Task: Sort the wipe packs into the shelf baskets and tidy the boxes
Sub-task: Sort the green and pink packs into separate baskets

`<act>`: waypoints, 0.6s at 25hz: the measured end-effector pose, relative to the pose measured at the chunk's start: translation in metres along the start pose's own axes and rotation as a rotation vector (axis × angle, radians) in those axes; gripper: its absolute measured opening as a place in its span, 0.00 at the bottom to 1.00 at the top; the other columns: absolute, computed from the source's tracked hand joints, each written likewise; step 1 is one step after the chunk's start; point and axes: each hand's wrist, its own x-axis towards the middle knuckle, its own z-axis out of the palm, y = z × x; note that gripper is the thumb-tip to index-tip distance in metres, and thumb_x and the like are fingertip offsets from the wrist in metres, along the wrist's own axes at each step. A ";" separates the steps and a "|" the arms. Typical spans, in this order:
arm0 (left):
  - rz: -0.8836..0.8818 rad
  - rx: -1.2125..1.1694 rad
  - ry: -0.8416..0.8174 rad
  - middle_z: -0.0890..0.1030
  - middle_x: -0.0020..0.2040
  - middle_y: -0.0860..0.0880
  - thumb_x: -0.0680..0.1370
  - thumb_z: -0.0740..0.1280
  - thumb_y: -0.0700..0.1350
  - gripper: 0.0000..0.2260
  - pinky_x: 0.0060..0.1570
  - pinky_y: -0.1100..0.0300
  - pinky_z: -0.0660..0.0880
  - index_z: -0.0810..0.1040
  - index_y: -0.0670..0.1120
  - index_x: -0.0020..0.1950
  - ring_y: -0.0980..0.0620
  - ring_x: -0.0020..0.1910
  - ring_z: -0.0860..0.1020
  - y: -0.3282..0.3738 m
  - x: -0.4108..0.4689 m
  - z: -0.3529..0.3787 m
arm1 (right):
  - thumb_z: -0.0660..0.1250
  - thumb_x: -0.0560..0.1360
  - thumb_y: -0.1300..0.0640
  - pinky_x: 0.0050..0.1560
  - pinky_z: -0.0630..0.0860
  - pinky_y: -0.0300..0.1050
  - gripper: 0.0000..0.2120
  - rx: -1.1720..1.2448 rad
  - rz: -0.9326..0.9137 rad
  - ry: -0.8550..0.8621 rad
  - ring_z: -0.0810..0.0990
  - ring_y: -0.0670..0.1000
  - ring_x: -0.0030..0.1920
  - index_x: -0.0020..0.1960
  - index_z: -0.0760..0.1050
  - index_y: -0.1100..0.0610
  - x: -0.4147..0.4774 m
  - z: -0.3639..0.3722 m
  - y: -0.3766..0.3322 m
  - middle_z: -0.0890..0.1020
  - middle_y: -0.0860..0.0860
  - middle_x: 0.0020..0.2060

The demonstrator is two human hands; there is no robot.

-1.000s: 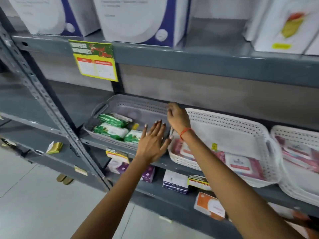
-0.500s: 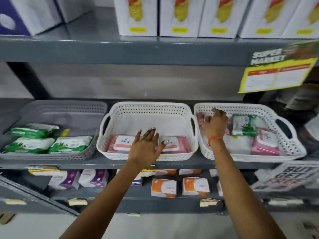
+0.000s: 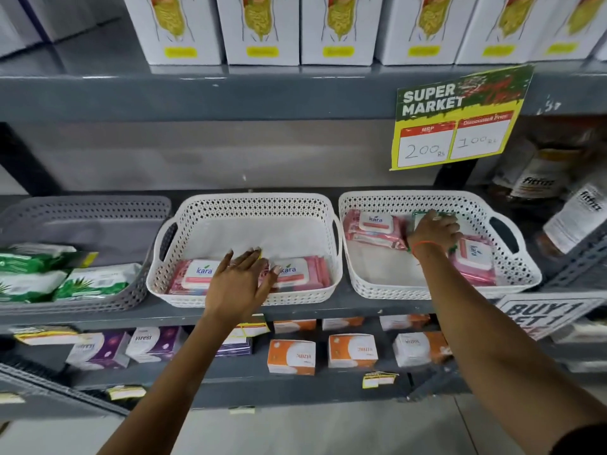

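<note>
Three baskets stand side by side on the middle shelf. The grey basket (image 3: 98, 208) on the left holds green wipe packs (image 3: 95, 282). The middle white basket (image 3: 249, 205) holds two pink packs (image 3: 297, 274) at its front. The right white basket (image 3: 407, 200) holds pink packs (image 3: 371, 228) and one green pack (image 3: 418, 216). My right hand (image 3: 433, 231) is inside the right basket with its fingers closed on that green pack. My left hand (image 3: 239, 280) hovers flat, fingers spread, over the front rim of the middle basket between the pink packs.
White boxes (image 3: 259, 31) line the top shelf. A price sign (image 3: 456, 119) hangs from its edge on the right. Dark bottles (image 3: 538, 182) stand right of the baskets. Orange boxes (image 3: 290, 356) and purple boxes (image 3: 154, 343) sit on the lower shelf.
The view has swung right along the shelf. My right hand went from the grey basket's edge into the right basket and closed on the green pack. My left hand shifted to the middle basket.
</note>
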 end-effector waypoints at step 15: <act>-0.026 -0.021 0.066 0.74 0.68 0.45 0.78 0.43 0.62 0.31 0.73 0.51 0.55 0.76 0.48 0.63 0.51 0.71 0.66 0.000 0.000 0.003 | 0.54 0.82 0.56 0.76 0.57 0.58 0.28 -0.295 -0.463 -0.376 0.49 0.62 0.78 0.77 0.47 0.43 0.028 -0.035 0.026 0.45 0.56 0.79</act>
